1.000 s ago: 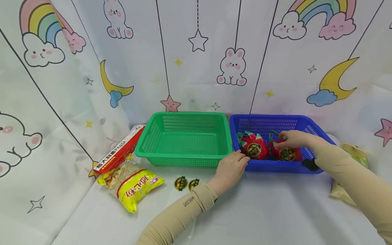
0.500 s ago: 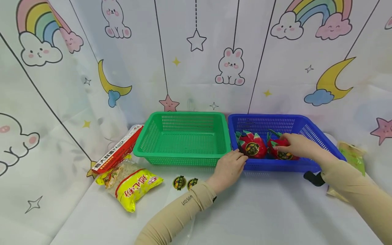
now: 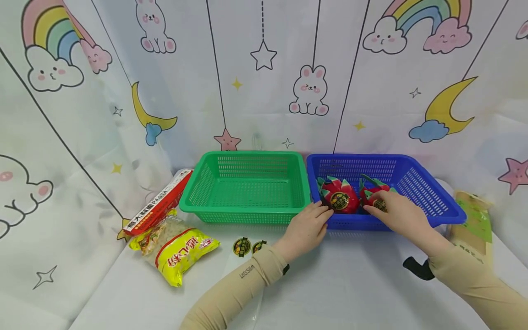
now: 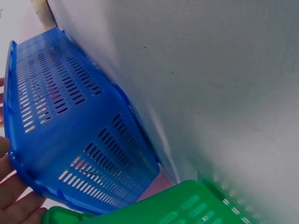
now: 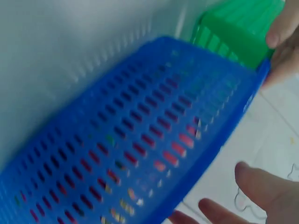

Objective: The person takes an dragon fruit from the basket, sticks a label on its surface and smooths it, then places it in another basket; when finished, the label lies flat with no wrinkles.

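My left hand (image 3: 303, 229) grips the near left corner of the blue basket (image 3: 350, 223), right where the green basket (image 3: 247, 211) meets it. In the left wrist view, fingers (image 4: 16, 200) bend over the corner rim. Two red dragon fruits with green leaf tips and round dark labels are in the blue basket. The left dragon fruit (image 3: 349, 201) shows fully. Over the right dragon fruit (image 3: 381, 186) is my right hand (image 3: 402, 217), partly covering it. In the right wrist view, the thumb (image 5: 257, 179) and fingers stand apart above the rim, nothing seen between them.
At left, a red and white pasta box (image 3: 158, 201) lies behind a yellow pasta bag (image 3: 181, 252). Two round stickers (image 3: 242, 246) lie in front of the green basket. A green and beige packet (image 3: 474, 229) is at right, beside my sleeve. A patterned curtain (image 3: 255, 105) hangs behind.
My right hand has shifted toward the basket's front edge, and the wrist has come lower. More of the basket's right end shows. The left hand stays at the corner.
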A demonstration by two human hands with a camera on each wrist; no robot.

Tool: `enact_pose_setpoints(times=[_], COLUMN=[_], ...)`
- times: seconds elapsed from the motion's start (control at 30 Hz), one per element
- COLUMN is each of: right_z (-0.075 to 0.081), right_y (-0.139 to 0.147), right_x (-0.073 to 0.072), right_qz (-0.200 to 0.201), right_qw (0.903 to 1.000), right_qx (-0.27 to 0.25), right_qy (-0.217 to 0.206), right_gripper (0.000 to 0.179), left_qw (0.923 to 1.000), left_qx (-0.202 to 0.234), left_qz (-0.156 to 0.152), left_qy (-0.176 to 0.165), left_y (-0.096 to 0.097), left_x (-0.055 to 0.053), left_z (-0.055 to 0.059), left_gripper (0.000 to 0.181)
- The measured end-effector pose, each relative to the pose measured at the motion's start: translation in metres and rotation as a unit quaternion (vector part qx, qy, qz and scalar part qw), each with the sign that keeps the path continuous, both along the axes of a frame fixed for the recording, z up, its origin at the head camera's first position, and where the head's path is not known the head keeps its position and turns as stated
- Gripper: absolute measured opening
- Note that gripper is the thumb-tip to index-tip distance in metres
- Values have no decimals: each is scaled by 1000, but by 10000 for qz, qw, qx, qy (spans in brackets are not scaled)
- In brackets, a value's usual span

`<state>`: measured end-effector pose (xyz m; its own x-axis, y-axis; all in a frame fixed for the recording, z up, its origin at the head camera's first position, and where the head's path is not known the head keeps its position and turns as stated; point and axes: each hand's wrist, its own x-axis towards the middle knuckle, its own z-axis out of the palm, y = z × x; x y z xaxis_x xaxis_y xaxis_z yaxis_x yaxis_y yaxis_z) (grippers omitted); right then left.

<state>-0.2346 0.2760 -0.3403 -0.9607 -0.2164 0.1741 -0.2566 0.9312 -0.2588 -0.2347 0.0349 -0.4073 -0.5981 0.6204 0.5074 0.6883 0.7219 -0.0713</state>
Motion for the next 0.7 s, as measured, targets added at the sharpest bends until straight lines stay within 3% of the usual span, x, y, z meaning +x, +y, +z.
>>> enact_pose_setpoints(times=[0.23,0.47,0.7], right_z=[-17,-36,-43], right_y=[-17,-26,-28], right_x=[18,30,38], right_qz=[123,583,1033], right_qw=[9928,9664,9448], right_qx=[-70,-15,68], right_qy=[1191,2505,3107], right_gripper=[35,30,23], left_qw=[9990,9976,9974], left_qx=[-351,-698,-619], left_qz=[-38,-2,-150], left_qy=[-256,-30,344], left_y=[-3,-8,-19], left_x=[3,8,21], left_z=[3,3,5], left_gripper=[43,48,46])
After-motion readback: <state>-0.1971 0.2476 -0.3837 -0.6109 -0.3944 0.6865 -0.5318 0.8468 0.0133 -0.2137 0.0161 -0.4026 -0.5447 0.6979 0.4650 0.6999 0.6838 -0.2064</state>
